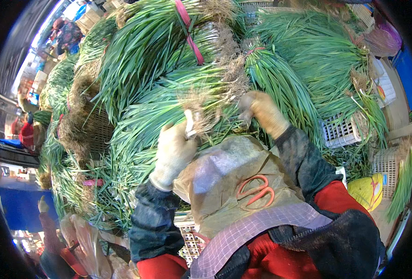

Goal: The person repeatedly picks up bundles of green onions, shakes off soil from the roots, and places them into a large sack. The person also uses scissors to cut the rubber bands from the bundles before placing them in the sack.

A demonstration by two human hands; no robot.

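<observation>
My left hand (176, 148), in a pale knit glove, is closed around a few white root ends (190, 120) of scallion-like greens. Their brown fibrous roots (195, 101) stand up above the fist. To the right, my right hand (261, 111) wears a soiled tan glove. Its fingers are curled and blurred by the roots of the heap, so any grip there is unclear. The heap of greens (146, 122) spreads out before me, roots towards the right. Orange-handled scissors (256, 195) lie on the brown plastic apron (223, 205) over my lap.
Pink tape (193, 47) binds a large bundle at the back. Another bundle (279, 76) lies beyond my right hand. White plastic crates (343, 129) and a yellow bag (366, 191) are at right. A co-worker's gloved hand (43, 205) shows at lower left; another person (66, 35) is farther back.
</observation>
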